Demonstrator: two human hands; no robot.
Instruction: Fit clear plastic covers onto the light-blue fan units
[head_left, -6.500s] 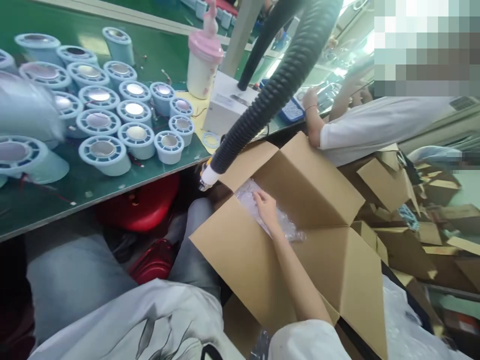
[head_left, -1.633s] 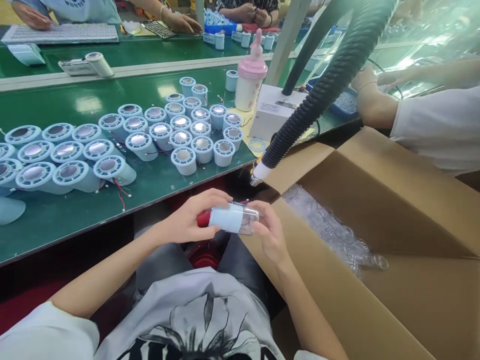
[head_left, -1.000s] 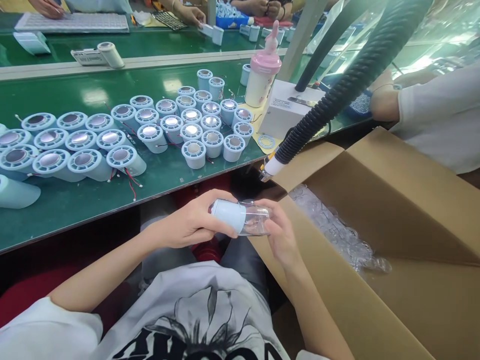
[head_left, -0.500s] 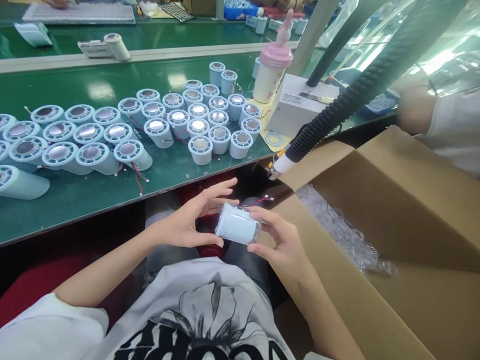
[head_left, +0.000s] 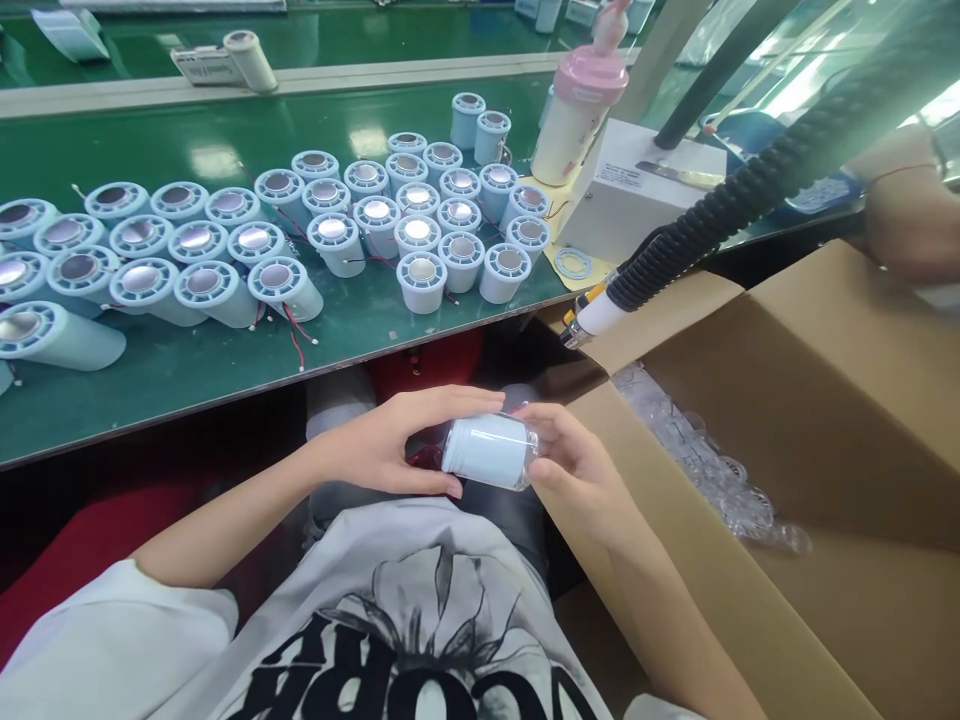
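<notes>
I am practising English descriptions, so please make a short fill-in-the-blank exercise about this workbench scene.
1. Both hands hold one pale blue plastic cylinder above the person's ____.
2. The workbench surface is ____ in colour.
3. The open brown cardboard box holds clear ____ parts.
4. The bottle beside the white box has a ____ lid.

Missing words: lap; green; plastic; pink

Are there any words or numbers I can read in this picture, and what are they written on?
"ORR" or similar: big black letters on the person's white T-shirt, cut off and seen at an angle, so uncertain.
Label on the white box: too small to read.
Label on the white device at the far edge of the green table: blurred.
Light blue cylinder held by both hands: no writing visible.
</notes>
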